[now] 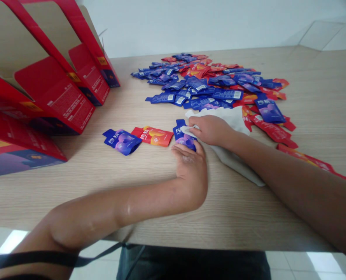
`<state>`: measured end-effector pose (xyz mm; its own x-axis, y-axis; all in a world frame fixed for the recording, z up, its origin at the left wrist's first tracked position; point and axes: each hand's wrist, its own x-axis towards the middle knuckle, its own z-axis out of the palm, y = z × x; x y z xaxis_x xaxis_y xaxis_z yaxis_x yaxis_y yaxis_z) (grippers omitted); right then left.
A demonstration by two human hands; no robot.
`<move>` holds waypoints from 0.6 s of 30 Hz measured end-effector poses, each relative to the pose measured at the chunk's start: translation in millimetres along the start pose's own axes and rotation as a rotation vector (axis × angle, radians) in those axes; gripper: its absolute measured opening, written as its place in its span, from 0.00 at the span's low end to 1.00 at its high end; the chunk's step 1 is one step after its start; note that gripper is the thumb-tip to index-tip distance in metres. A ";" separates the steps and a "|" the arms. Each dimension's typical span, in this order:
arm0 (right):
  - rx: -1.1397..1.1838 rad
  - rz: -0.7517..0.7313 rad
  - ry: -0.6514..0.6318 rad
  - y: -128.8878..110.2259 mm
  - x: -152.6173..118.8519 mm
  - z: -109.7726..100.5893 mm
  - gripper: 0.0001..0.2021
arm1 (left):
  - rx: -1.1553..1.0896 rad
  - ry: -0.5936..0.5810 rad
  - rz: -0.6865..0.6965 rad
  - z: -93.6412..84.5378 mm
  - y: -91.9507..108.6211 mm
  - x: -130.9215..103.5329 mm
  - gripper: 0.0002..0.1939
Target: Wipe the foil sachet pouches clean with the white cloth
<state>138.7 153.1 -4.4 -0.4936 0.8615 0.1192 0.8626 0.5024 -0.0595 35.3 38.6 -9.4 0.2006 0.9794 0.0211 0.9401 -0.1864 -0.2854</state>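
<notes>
Blue pouch (185, 140) flat on table (103, 171), left hand (192, 165) half-open, fingers pinning its lower end; right hand (212, 130) closed on bunched white cloth (235, 118) over it, seemingly wiping; next stroke calls for steady pinning

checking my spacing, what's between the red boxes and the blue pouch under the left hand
Two pouches, in the head view: a blue one nearer the red boxes, then a red one nearer the pouch under the left hand.
</notes>
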 end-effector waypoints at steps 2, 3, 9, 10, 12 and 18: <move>-0.028 0.033 -0.004 3.4 0.7 0.9 0.13 | 0.012 -0.015 0.003 1.2 0.7 0.5 0.28; -0.037 0.049 -0.005 4.5 0.7 1.2 0.14 | 0.019 -0.022 0.004 1.6 1.0 0.7 0.28; -0.006 0.064 0.070 0.7 -2.4 -1.9 0.15 | 0.030 -0.007 0.000 1.1 0.8 0.4 0.28; 0.020 0.044 0.095 -1.5 -3.1 -3.0 0.15 | 0.022 -0.004 0.001 0.8 0.7 0.3 0.28; 0.081 -0.038 0.106 -6.1 -4.4 -4.7 0.15 | -0.004 0.005 -0.004 0.5 0.4 0.4 0.27; 0.174 -0.194 -0.043 -13.7 -4.4 -3.8 0.12 | -0.017 0.038 -0.005 2.1 0.2 0.9 0.24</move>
<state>129.5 142.1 -0.4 -0.6554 0.7482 0.1032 0.7210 0.6605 -0.2097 35.0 39.6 -11.4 0.2063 0.9767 0.0588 0.9455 -0.1835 -0.2691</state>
